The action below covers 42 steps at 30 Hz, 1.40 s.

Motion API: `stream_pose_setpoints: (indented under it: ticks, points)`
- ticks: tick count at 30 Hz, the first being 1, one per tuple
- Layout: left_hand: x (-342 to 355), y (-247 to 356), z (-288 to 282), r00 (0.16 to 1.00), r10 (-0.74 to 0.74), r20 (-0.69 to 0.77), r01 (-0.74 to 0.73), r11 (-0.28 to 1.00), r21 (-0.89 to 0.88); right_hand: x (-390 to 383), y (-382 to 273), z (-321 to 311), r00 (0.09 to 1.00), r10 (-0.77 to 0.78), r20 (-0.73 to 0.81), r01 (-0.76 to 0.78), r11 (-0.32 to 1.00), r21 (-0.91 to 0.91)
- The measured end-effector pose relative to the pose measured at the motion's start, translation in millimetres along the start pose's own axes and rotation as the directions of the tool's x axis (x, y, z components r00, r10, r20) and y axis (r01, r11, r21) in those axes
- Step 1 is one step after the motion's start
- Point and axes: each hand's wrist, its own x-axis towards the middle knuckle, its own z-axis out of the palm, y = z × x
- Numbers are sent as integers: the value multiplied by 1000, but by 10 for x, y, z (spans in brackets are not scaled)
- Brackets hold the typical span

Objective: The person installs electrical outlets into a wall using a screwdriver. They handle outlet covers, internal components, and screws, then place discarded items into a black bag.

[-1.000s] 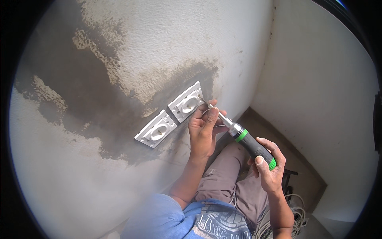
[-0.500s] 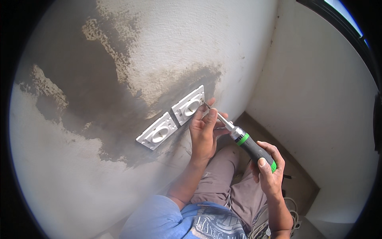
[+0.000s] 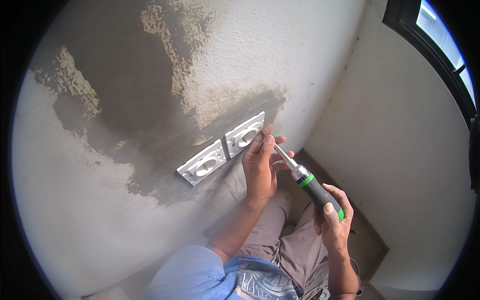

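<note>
Two white socket inserts, one at lower left (image 3: 204,167) and one at upper right (image 3: 242,131), sit side by side on a wall with grey patched plaster (image 3: 130,115). A ratcheting screwdriver with a black-and-green handle (image 3: 312,188) points at the right edge of the upper insert, where a small screw is faintly visible. My left hand (image 3: 260,167) is beside that insert, thumb and fingers closed round the front of the screwdriver's shaft near its tip, partly hiding the tip. My right hand (image 3: 335,220) grips the back end of the handle.
A side wall (image 3: 400,140) meets the socket wall at a corner on the right. A dark-framed window (image 3: 445,45) shows at upper right. My seated legs (image 3: 300,250) are below, with coiled cable (image 3: 350,272) on the floor beside them at lower right.
The view has shifted, bringing more of the window in and moving the wall patch rightward. Both hands keep their grips on the screwdriver, its tip still at the upper insert.
</note>
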Motion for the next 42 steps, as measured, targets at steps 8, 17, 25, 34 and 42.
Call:
stream_pose_setpoints:
  ticks: [8,17,25,34,42]
  points:
    - [30,-38,-53,1000,12,29,-10,997,-71,37,-105,-55,989,-147,27,148,938,-313]
    - [-19,-112,21,990,-53,129,94,939,-330,193,-352,-188,835,-295,465,550,454,-701]
    - [-161,-393,345,952,-12,306,197,789,-582,108,-222,-129,879,447,167,-474,860,190]
    - [-170,-236,570,987,-48,152,132,779,-612,242,-606,-203,740,-221,635,631,-95,-770]
    - [-219,-180,648,985,-149,84,169,760,-628,242,-513,-142,890,417,186,-425,905,4]
